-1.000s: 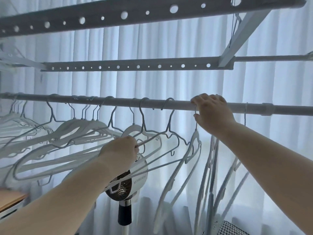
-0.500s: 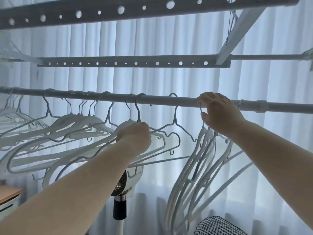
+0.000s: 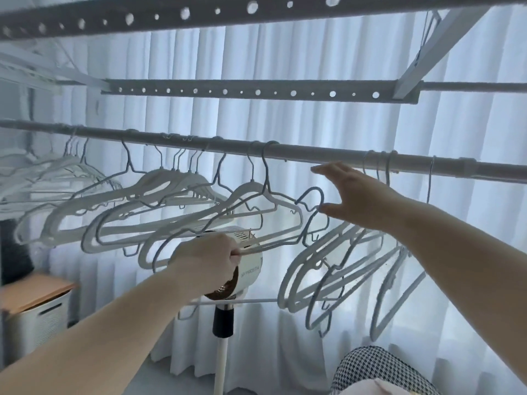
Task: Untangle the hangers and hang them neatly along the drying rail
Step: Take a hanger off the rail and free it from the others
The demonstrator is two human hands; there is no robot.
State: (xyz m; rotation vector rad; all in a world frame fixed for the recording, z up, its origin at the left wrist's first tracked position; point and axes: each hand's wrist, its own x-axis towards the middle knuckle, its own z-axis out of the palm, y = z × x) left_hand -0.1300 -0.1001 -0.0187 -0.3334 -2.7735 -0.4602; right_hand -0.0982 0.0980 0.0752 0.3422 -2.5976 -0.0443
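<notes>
one loose hanger (image 3: 273, 244) is gripped in our left hand (image 3: 208, 256), our right hand (image 3: 362, 198) open by its hook (image 3: 316, 192). we should seat that hook on bare rail (image 3: 313, 158)

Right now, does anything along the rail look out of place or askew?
Yes: one loose hanger is off the rail, its hook free below it beside the right hand; the left hand grips its bar.

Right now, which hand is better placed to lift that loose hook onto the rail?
Right, probably. The right hand is open beside the loose hook, just under the rail. The left hand is lower, gripping a hanger bar.
</notes>
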